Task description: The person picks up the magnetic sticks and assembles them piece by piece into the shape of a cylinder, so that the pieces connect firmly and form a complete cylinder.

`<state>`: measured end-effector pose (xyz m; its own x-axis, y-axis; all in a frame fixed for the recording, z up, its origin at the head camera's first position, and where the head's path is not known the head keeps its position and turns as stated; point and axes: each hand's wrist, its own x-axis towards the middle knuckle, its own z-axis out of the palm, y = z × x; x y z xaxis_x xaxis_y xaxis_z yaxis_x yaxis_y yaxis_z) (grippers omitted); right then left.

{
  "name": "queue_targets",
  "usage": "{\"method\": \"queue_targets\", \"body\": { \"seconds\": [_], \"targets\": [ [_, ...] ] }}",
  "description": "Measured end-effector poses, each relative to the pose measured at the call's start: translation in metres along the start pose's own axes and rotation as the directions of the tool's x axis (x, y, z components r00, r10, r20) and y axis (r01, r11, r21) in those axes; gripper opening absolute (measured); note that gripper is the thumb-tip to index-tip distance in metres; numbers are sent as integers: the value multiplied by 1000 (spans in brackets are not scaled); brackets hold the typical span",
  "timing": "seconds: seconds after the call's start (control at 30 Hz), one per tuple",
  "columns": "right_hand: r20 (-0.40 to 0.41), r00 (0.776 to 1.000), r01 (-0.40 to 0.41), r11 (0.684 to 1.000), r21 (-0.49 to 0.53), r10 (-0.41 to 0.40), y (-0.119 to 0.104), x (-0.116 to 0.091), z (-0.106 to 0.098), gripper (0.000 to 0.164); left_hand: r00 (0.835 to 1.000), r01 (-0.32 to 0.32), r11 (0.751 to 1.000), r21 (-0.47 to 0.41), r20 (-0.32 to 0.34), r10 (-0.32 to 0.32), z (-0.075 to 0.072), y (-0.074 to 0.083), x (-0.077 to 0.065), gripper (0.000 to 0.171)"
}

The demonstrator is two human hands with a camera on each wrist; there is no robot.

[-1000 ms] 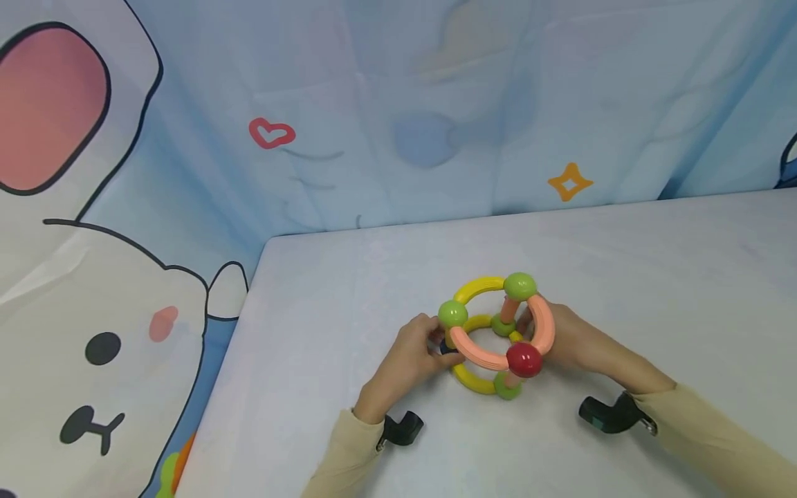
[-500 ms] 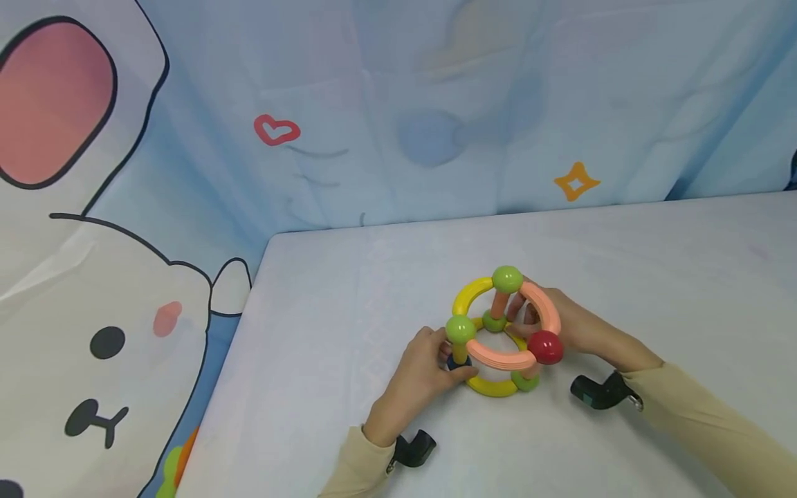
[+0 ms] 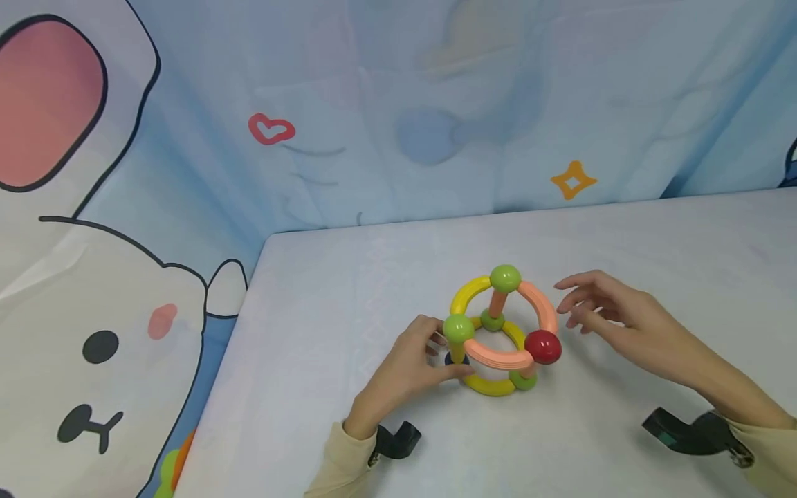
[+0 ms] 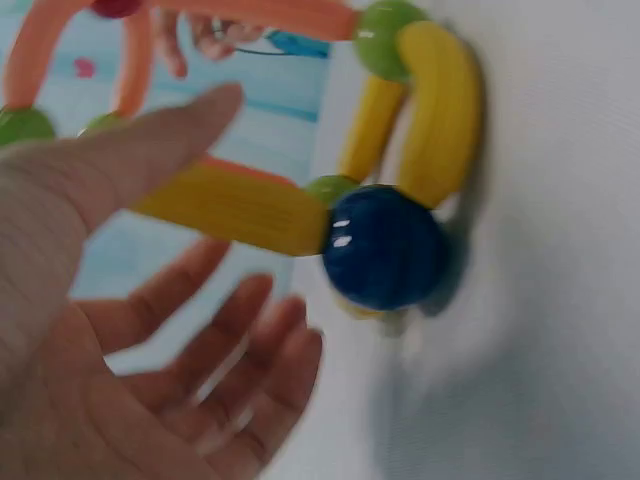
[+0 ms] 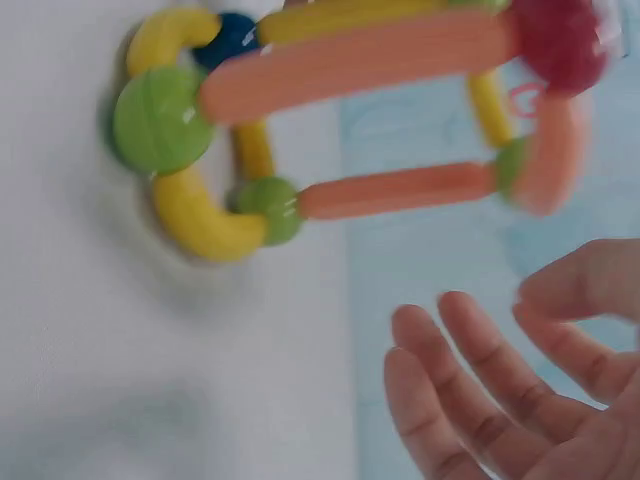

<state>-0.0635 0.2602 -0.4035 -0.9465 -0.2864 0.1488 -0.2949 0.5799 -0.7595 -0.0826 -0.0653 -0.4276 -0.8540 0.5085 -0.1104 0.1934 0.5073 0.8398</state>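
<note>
A toy frame of magnetic-looking rods and balls [image 3: 498, 356] stands on the table: a yellow ring below, posts, and a yellow and orange ring on top. Its top balls are green [image 3: 505, 279] and red [image 3: 543, 346]. My left hand [image 3: 407, 366] is at its left side, thumb and fingers loosely on either side of a yellow post [image 4: 240, 210] above a dark blue ball [image 4: 385, 248]. In the left wrist view those fingers are spread and relaxed, apart from the post. My right hand [image 3: 629, 321] is off the frame to the right, fingers loosely bent and holding nothing.
A white cloth covers the table [image 3: 336, 290]. Behind it hangs a light blue curtain [image 3: 373, 138] with printed shapes, and a printed bear-like figure [image 3: 149, 380] fills the left side. Black wrist cameras [image 3: 398, 440] sit on both wrists.
My right hand has let go of the frame and moved away to the right. The left hand stays by the post, and over the last second the frame turned slightly.
</note>
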Motion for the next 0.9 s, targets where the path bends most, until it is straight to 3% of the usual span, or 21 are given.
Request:
{"method": "queue_targets", "body": {
  "seconds": [0.13,0.27,0.37,0.53,0.9],
  "targets": [
    [23,999,-31,999,-38,32,-21,-13,-5,59,993,-109,980,-167,36,117,-12,0,0,42],
    [96,995,-28,997,-79,36,-38,-17,1,86,983,-165,957,-238,39,180,-15,-1,0,35],
    [94,996,20,997,-78,-12,-43,-16,9,100,983,-167,950,-264,27,180,-15,-2,-1,32],
    [52,997,65,994,-85,-61,-45,-11,16,108,986,-148,939,-311,25,164,-15,-2,-2,29],
    [74,996,53,997,-54,-49,-47,-7,20,109,991,-111,908,-404,19,130,-14,3,-2,29]
  ]
}}
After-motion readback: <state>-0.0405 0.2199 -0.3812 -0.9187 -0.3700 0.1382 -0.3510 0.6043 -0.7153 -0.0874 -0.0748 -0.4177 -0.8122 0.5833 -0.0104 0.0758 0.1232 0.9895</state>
